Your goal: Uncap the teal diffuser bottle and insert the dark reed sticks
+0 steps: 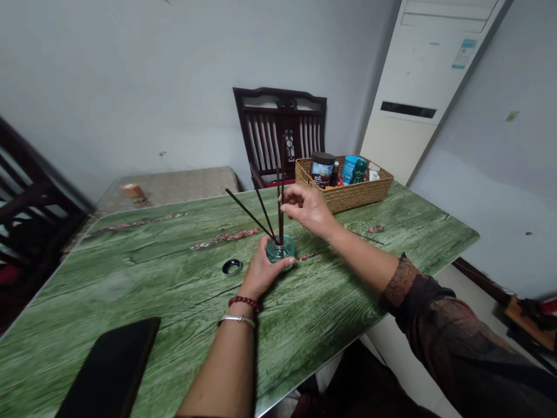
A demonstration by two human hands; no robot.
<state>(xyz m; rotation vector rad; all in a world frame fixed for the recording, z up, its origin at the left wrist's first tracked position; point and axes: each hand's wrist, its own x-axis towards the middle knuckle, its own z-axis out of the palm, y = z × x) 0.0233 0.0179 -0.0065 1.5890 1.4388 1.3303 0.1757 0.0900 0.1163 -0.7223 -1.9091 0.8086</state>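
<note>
My left hand (pixel 263 270) wraps around a small round teal glass bottle (pixel 281 251) standing on the green wood-print tabletop (pixel 174 284). Several thin dark reed sticks (pixel 249 213) rise from the bottle's neck, some leaning left and one nearly upright. My right hand (pixel 307 209) is above the bottle, its fingertips pinched on the upright stick (pixel 282 184). A black round bottle cap (pixel 232 266) lies just left of my left hand. A red bead bracelet (pixel 243 302) and a silver bangle (pixel 237 320) circle my left wrist.
A black phone (pixel 111 371) lies at the near table edge. A wicker basket (pixel 348 197) holding jars and bottles stands at the far right. Beyond the table are a dark wooden chair (pixel 278 128) and a white floor-standing air conditioner (pixel 418 87). Another dark chair (pixel 30 197) stands at left.
</note>
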